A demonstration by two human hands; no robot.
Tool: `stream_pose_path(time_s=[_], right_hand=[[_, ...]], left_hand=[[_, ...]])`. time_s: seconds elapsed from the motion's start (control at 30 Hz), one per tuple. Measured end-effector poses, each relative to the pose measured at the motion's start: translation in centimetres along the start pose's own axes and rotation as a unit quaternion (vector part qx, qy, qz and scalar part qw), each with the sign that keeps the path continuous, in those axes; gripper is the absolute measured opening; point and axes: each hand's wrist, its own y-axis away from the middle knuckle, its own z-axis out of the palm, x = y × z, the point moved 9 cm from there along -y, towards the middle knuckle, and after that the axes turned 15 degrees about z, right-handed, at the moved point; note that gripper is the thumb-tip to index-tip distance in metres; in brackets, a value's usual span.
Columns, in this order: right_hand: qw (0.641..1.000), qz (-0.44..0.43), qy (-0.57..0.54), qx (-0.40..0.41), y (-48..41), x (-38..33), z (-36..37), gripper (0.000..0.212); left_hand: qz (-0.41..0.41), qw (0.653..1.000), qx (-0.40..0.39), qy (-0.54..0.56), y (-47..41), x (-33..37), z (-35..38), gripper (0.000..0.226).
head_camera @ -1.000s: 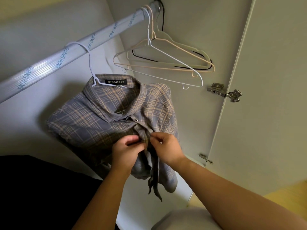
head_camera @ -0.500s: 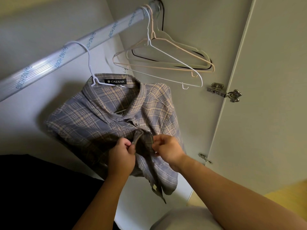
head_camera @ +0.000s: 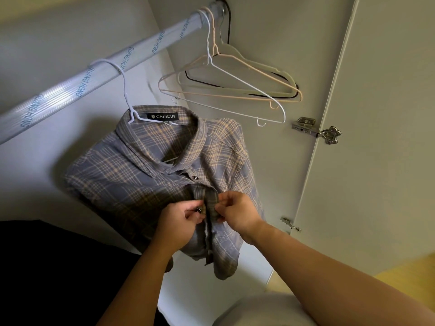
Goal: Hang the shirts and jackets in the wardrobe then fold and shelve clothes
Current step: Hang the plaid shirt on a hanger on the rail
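A grey-blue plaid shirt (head_camera: 131, 180) with a black CAESAR label hangs on a white wire hanger (head_camera: 124, 90) from the wardrobe rail (head_camera: 77, 85). Its top button is done up. My left hand (head_camera: 176, 222) pinches the left front edge of the shirt at a button. My right hand (head_camera: 237, 212) pinches the right front placket just beside it. Both hands meet at the shirt's front, below the fastened button.
Several empty hangers (head_camera: 235, 90), white, peach and black, hang at the rail's far end by the wardrobe side wall. The open wardrobe door (head_camera: 376, 137) stands to the right on metal hinges (head_camera: 315, 131). A dark area fills the lower left.
Both hands shifted along the shirt's front: they pulled the two edges slightly apart half a second ago and now bring them together again at a button. The shirt hem swung a little.
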Motion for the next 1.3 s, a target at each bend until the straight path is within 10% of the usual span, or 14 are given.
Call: stream_pose_path(time_s=[1.3], right_hand=[[0.996, -0.052, 0.073, -0.014, 1.2, -1.2, 0.6, 0.031]], left_hand=[[0.003, 0.998, 0.068, -0.005, 0.5, 2.2, -0.2, 0.001]])
